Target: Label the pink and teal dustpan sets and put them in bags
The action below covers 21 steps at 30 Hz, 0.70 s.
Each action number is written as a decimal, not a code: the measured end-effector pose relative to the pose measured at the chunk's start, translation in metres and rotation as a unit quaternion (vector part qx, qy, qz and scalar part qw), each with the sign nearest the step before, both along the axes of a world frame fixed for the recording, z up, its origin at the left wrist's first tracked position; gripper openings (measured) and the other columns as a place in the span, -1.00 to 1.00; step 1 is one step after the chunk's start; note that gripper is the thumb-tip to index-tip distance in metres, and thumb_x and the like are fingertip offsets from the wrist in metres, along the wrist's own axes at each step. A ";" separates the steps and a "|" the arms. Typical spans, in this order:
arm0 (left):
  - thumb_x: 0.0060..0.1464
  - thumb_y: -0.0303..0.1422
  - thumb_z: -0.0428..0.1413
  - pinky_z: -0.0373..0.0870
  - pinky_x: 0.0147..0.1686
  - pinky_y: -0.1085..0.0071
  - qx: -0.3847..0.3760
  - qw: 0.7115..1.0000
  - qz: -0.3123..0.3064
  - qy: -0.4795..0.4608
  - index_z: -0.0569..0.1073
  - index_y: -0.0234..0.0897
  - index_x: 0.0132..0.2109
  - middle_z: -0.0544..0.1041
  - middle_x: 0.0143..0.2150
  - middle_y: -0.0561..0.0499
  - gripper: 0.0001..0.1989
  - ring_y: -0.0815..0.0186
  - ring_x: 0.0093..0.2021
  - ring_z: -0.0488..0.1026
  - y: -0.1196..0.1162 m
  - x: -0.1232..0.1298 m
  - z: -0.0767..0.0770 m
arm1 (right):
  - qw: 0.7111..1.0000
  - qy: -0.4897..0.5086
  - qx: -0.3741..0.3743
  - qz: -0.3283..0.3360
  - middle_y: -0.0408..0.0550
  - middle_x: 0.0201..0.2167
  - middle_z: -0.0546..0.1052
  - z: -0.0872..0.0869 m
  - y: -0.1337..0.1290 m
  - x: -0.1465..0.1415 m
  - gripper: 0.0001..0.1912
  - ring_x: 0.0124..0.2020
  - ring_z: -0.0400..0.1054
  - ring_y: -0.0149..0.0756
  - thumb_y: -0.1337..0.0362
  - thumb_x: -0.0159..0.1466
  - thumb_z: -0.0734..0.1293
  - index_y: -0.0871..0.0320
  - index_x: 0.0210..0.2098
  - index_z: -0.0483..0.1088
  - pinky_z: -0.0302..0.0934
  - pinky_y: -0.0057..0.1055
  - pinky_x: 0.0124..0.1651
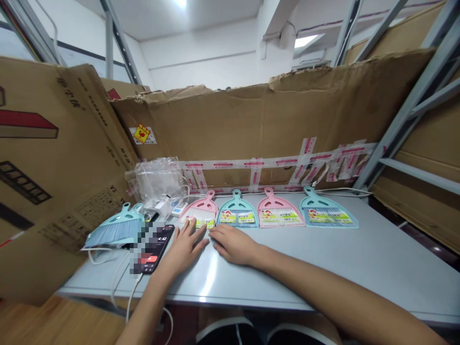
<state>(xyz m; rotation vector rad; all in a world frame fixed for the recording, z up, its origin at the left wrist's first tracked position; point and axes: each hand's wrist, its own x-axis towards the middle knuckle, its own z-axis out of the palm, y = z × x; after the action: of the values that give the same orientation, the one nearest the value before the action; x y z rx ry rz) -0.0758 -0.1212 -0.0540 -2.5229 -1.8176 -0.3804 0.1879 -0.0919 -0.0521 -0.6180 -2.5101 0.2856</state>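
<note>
Several small dustpan-and-brush sets stand in a row on the grey table: a pink dustpan (pixel 211 203), a teal dustpan (pixel 236 203), another pink dustpan (pixel 269 200) and a larger teal dustpan (pixel 311 199). Each carries a brush and a printed label. My left hand (pixel 186 247) lies on the table with fingers spread, its fingertips at the lower edge of the leftmost pink set. Beside it, my right hand (pixel 235 244) rests palm down with fingers stretched out, just below the first teal set. Neither hand holds anything.
A phone (pixel 161 247) with a cable lies left of my left hand. Further left are loose teal brush sets (pixel 120 227) and cords. Crumpled clear plastic bags (pixel 158 179) sit behind. Cardboard (pixel 230 129) walls the back and left; a metal shelf frame (pixel 398 103) stands right.
</note>
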 end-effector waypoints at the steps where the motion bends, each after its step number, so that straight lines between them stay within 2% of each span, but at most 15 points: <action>1: 0.56 0.01 0.00 0.07 0.52 -0.45 -0.004 1.000 -0.002 0.004 0.40 0.01 0.56 0.16 0.69 -0.27 -0.42 -0.27 0.69 0.02 -0.001 0.000 -0.002 | 1.000 0.002 0.000 -0.001 0.23 0.25 0.62 0.000 0.000 0.000 -0.64 0.28 0.46 0.03 0.31 0.54 0.32 0.25 0.28 0.48 0.33 -0.04 0.42; 9: 0.57 -0.07 0.02 0.13 0.52 -0.39 0.022 0.999 -0.027 0.010 0.48 0.01 0.50 0.31 0.62 -0.24 -0.49 -0.19 0.65 0.16 0.000 -0.009 -0.004 | 1.000 0.003 -0.006 -0.005 0.23 0.22 0.63 0.002 -0.003 0.002 -0.68 0.26 0.48 0.01 0.32 0.53 0.34 0.20 0.23 0.51 0.35 -0.02 0.38; 11: 0.57 -0.07 0.01 0.13 0.53 -0.37 0.025 0.999 -0.031 0.009 0.43 -0.02 0.54 0.31 0.62 -0.25 -0.47 -0.18 0.65 0.16 0.003 -0.010 -0.004 | 1.000 0.004 -0.005 -0.004 0.22 0.20 0.63 0.003 -0.003 0.002 -0.71 0.24 0.48 0.00 0.32 0.54 0.33 0.18 0.20 0.52 0.36 -0.03 0.36; 16: 0.55 -0.03 0.02 0.12 0.55 -0.31 0.021 0.999 -0.029 0.002 0.16 -0.17 0.67 0.28 0.63 -0.31 -0.29 -0.15 0.64 0.19 0.014 -0.013 -0.004 | 1.000 0.002 0.002 -0.004 0.19 0.15 0.64 0.003 -0.003 0.002 -0.75 0.19 0.49 -0.01 0.30 0.54 0.33 0.18 0.16 0.53 0.37 -0.05 0.32; 21: 0.54 0.01 0.02 0.10 0.57 -0.25 0.018 0.999 -0.039 0.005 0.17 -0.21 0.66 0.28 0.63 -0.31 -0.26 -0.13 0.64 0.20 0.023 -0.017 -0.004 | 1.000 0.000 0.010 -0.004 0.18 0.17 0.63 0.001 -0.002 0.002 -0.73 0.20 0.48 -0.02 0.30 0.54 0.34 0.20 0.17 0.53 0.35 -0.08 0.34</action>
<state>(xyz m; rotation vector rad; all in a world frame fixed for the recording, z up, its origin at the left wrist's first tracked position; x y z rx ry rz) -0.0927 -0.0980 -0.0575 -2.5721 -1.6966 -0.3990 0.1901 -0.0940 -0.0509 -0.6209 -2.5071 0.2579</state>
